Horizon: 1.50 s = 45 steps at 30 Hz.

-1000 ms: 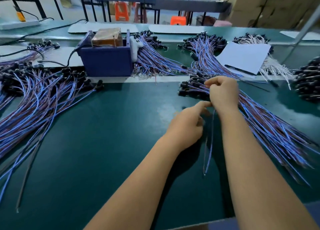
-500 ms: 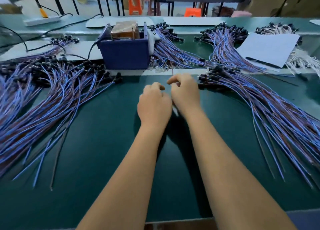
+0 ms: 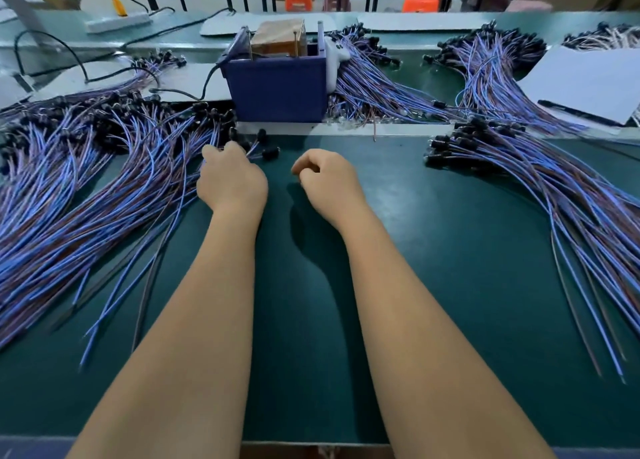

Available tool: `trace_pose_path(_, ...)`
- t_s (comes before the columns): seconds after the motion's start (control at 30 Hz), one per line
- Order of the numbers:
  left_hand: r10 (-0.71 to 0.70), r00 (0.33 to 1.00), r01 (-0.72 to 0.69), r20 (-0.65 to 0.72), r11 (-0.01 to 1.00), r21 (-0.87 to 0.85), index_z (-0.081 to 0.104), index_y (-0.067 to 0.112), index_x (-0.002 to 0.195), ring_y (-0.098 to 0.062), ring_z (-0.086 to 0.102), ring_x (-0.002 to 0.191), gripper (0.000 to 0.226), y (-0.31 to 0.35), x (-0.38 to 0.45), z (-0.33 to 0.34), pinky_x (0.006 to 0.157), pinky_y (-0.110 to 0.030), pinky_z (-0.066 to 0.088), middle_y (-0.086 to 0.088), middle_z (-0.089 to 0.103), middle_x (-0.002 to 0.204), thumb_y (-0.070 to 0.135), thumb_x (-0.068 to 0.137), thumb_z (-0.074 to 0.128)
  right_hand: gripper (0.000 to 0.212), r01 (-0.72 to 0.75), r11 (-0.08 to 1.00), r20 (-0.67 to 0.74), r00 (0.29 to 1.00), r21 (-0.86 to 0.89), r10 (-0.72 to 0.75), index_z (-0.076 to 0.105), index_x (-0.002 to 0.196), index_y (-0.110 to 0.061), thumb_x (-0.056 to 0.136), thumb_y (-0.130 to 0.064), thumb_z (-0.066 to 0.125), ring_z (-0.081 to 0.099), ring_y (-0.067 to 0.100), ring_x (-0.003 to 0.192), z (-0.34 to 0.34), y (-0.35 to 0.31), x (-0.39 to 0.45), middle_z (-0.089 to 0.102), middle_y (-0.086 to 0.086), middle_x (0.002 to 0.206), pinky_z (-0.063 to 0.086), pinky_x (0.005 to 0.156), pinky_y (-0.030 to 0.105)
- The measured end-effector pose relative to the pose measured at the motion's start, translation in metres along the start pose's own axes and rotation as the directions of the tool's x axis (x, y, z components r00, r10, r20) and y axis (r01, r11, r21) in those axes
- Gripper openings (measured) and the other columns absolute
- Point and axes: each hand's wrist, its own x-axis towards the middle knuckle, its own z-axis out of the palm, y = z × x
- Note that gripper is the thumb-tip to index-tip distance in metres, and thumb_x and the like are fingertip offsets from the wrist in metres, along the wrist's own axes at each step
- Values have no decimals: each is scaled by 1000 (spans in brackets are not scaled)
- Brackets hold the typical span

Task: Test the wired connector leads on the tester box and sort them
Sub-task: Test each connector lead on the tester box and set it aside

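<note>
A person leans over the green bench (image 3: 450, 250), both bare forearms stretched forward. The left hand (image 3: 232, 181) lies at the inner edge of the big pile of blue and purple leads (image 3: 86, 199) on the left side; its fingers are bent down among the wires, and I cannot tell if the grip really holds one. The right hand (image 3: 329, 185) is a little apart from it, above the bare mat, with fingers curled in and nothing visible in its grip. Some black connector ends (image 3: 266, 148) lie just beyond the left hand. A second pile of leads (image 3: 554, 199) spreads on the right side. Further back, between the piles, the dark blue tester box (image 3: 278, 89) stands, with a black cable (image 3: 204, 84) running from its left side. More bundles (image 3: 377, 88) lie behind it, and white paper (image 3: 588, 81) at far right.
</note>
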Motion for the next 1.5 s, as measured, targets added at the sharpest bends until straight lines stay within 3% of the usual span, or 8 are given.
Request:
trace_pose_path(0.4, 89, 918, -285, -387, 828, -484, 64, 10, 104, -12, 51, 86, 19, 6, -11, -7, 70, -13, 32, -2, 57, 103, 9, 94, 48, 37, -15, 962, -38, 999, 271, 26, 63, 72, -23, 81, 3, 38, 57, 19, 68, -4, 0, -2, 63, 0, 69, 53, 71, 39)
trace_pose_path(0.5, 166, 936, -351, -310, 512, -784, 67, 12, 85, -6, 55, 74, 18, 32, -26, -11, 70, -14, 42, -1, 64, 86, 8, 88, 50, 31, -39, 885, -24, 998, 464, 57, 63, 84, -13, 88, 5, 37, 55, 17, 57, -8, -6, -2, 63, 4, 65, 46, 58, 23)
trace_pose_path(0.63, 380, 915, 145, 138, 10, -989, 64, 7, 63, -20, 55, 57, 36, 54, -45, -10, 54, -26, 43, -8, 60, 61, 18, 92, 46, 28, -126, 642, 30, 987, 756, 158, 65, 101, 2, 98, -10, 40, 58, 24, 66, -20, -10, 0, 67, 20, 82, 47, 68, 31)
trace_pose_path(0.8, 662, 560, 492, 499, 218, -843, 48, 12, 41, -14, 31, 37, 57, 49, -41, -11, 43, -20, 24, -3, 33, 40, 31, 94, 37, 33, -132, 537, 46, 984, 833, 171, 63, 84, -4, 102, -12, 38, 54, 19, 47, -30, -4, -2, 59, 9, 54, 43, 49, 23)
trace_pose_path(0.93, 734, 186, 293, 653, 593, -750, 68, 15, 53, -12, 46, 43, 58, 36, -45, -12, 45, -22, 34, -2, 53, 46, 42, 94, 38, 21, -100, 413, -22, 959, 905, 282, 56, 112, -5, 105, -8, 36, 59, 14, 55, -38, 2, -2, 66, 7, 69, 51, 53, 21)
trace_pose_path(1.0, 740, 128, 225, 660, 627, -746, 75, 18, 62, -11, 60, 57, 55, 33, -47, -14, 59, -22, 44, -1, 67, 61, 43, 92, 36, 21, -78, 369, -31, 959, 926, 282, 51, 118, -5, 105, -9, 35, 58, 12, 51, -41, 6, -2, 67, 6, 67, 49, 52, 20)
trace_pose_path(1.2, 346, 792, 482, 503, 152, -863, 64, 17, 66, -7, 44, 44, 39, 33, -27, 2, 42, -16, 31, 5, 56, 54, 27, 99, 45, 20, -98, 408, 6, 975, 908, 221, 57, 93, -6, 103, -12, 40, 51, 8, 44, -42, 3, -4, 69, 2, 64, 45, 47, 17)
trace_pose_path(1.5, 264, 939, 119, 218, 346, -931, 73, 20, 81, -17, 52, 58, 24, 47, -40, 24, 54, -28, 43, -3, 63, 66, 9, 85, 52, 12, -15, 766, -145, 979, 643, 141, 61, 97, -6, 99, -8, 50, 45, 11, 50, -16, -10, -8, 54, 6, 68, 37, 42, 21)
